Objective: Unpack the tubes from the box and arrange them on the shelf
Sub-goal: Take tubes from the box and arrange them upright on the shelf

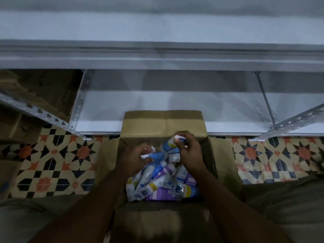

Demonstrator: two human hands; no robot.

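An open cardboard box (164, 122) stands on the floor in front of me, holding several white, blue and purple tubes (157, 183). My left hand (133, 159) is inside the box, closed on a blue and white tube (154, 156). My right hand (190, 151) is over the box's far side, gripping a blue tube with a white cap (169, 144). A white metal shelf (175, 39) runs across the top of the view, with a lower shelf board (101, 123) just behind the box.
Perforated grey shelf uprights (79, 102) stand left and right of the box. The floor (57, 163) has patterned star tiles. Brown cardboard boxes (43, 92) sit at the far left. My knees frame the box at the bottom.
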